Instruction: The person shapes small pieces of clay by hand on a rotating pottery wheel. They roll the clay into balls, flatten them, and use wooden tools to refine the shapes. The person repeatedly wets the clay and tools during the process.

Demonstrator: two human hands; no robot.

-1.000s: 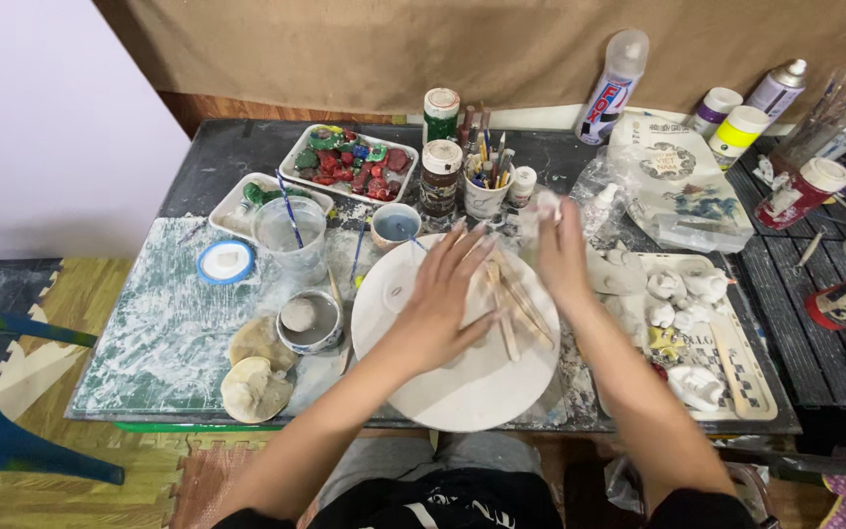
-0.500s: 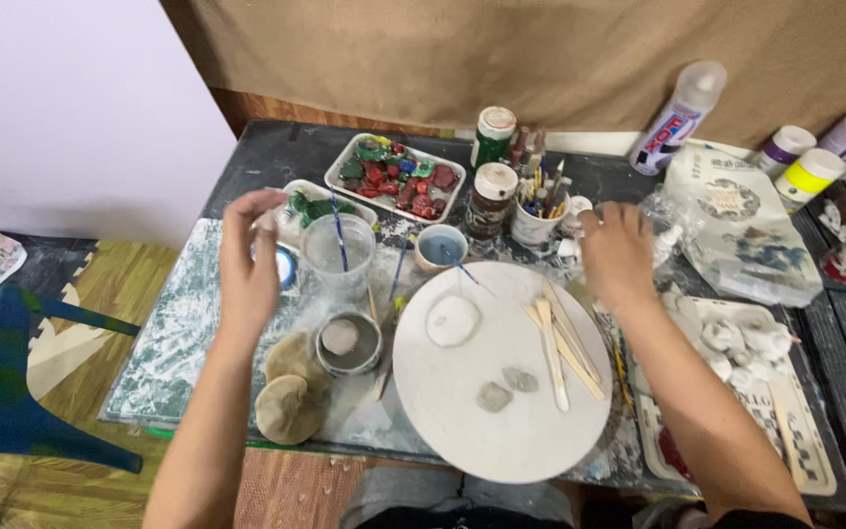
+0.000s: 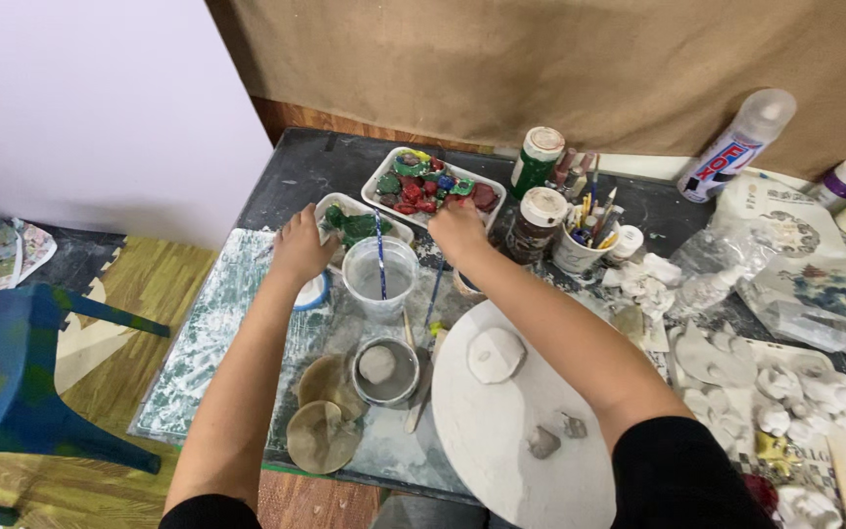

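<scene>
Cup [image 3: 380, 278]: set between left hand [image 3: 302, 245] and right hand [image 3: 457, 230].
Trays [image 3: 433, 183]: placed behind the cup.
Round board [image 3: 511, 431]: laid right of the small bowl [image 3: 385, 370].
Jars [image 3: 538, 217]: stood right of the trays.

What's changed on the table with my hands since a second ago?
Both hands left the round white board and moved up the table. The left hand now rests by the small tray of green pieces; the right hand is at the tray of red pieces. Neither clearly holds anything. The plastic cup and clay lumps stayed put.
</scene>
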